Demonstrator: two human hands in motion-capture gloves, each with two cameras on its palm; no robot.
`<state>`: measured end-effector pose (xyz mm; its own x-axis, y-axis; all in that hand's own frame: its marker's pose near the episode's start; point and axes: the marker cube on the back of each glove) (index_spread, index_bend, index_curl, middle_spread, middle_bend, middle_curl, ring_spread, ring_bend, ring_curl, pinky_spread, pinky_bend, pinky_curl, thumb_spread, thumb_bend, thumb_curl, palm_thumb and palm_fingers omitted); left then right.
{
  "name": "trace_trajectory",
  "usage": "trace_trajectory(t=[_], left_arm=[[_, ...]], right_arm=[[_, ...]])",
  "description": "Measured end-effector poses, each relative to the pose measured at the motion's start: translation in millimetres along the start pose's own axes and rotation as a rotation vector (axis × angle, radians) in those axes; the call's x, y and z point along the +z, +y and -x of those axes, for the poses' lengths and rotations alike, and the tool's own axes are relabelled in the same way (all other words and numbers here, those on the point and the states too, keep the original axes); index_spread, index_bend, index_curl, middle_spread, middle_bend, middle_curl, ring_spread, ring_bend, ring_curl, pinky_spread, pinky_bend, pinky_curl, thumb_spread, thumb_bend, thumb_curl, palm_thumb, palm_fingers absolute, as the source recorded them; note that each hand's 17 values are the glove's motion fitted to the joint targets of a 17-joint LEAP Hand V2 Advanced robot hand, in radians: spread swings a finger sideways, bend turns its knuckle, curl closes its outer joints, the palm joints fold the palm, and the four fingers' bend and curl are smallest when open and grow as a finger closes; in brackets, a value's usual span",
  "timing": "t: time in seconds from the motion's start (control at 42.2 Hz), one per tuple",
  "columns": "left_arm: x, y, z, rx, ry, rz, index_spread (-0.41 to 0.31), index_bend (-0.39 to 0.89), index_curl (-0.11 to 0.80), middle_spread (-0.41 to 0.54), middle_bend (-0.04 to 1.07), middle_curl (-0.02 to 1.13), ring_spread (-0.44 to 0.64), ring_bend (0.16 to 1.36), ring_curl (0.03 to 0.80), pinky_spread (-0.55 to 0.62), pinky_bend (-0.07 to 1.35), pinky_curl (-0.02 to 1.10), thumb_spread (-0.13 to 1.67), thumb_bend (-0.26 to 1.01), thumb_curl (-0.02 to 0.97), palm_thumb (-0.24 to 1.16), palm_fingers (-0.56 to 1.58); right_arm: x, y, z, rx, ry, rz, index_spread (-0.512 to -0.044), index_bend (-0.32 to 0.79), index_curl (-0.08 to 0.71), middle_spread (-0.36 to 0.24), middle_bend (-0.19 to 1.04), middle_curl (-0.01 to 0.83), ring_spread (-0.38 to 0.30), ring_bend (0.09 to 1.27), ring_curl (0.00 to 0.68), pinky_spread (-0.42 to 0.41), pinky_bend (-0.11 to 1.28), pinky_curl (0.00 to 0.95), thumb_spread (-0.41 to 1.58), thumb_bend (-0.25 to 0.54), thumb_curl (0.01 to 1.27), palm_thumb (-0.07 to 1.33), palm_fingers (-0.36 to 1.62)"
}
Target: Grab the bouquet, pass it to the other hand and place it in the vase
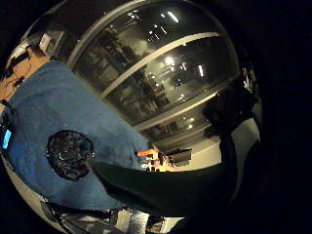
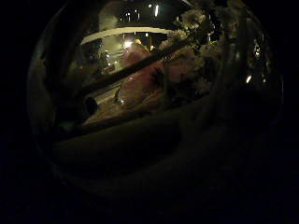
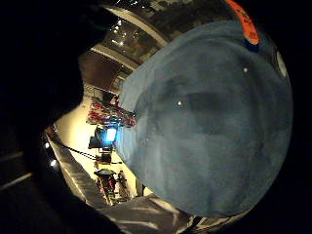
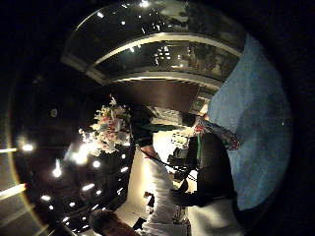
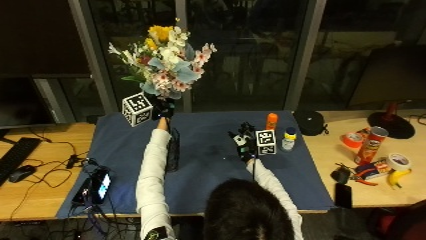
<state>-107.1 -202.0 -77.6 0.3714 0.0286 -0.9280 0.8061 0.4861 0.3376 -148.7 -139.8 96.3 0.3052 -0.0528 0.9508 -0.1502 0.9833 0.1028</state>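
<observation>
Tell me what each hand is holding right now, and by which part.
The left hand grips the bouquet by the bottom of its stems, raised above the vase. The right hand holds nothing, its fingers relaxed over the blue cloth.

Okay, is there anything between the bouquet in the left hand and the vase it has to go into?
Nothing visible. The left hand holds the bouquet up above the blue cloth, and the dark vase stands beside the left forearm with its mouth uncovered.
</observation>
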Motion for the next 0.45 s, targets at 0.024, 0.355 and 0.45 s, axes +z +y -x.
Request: trace_trajectory(t=[0.024,0.355,0.45], left_arm=[[-0.5,-0.5,4.6,-0.004,-0.008,0.003,-0.344,0.42,0.587,-0.358,0.85,0.6,-0.37,0.9,0.519,-0.37,0.69,0.53,0.27,-0.03,0.778,0.87,1.33],[-51.4,71.1,237.1,-0.32,-0.401,0.627,-0.036,0.07,0.487,0.035,0.38,0.52,0.08,0.63,0.477,0.13,0.44,0.5,0.69,-0.07,0.609,0.54,-0.38],[-81.5,106.8,251.1,-0.342,-0.445,0.614,0.041,0.03,0.4,0.21,0.22,0.39,0.25,0.55,0.355,0.29,0.38,0.38,0.75,-0.03,0.578,0.59,-0.33]], right_arm=[[0.4,0.1,-0.7,0.002,-0.002,0.0,-0.295,0.1,0.198,0.035,0.18,0.356,0.03,0.62,0.331,0.231,0.76,0.36,1.04,-0.013,0.52,0.71,0.09],[-1.8,19.8,-33.3,0.118,0.068,0.127,-0.268,0.14,0.21,0.031,0.16,0.329,-0.024,0.66,0.342,0.209,0.75,0.357,1.05,0.02,0.56,0.85,0.19],[-2.9,24.6,-50.7,0.139,0.104,0.16,-0.258,0.15,0.221,0.032,0.16,0.32,-0.021,0.65,0.341,0.208,0.74,0.355,1.04,0.022,0.58,0.89,0.19]])
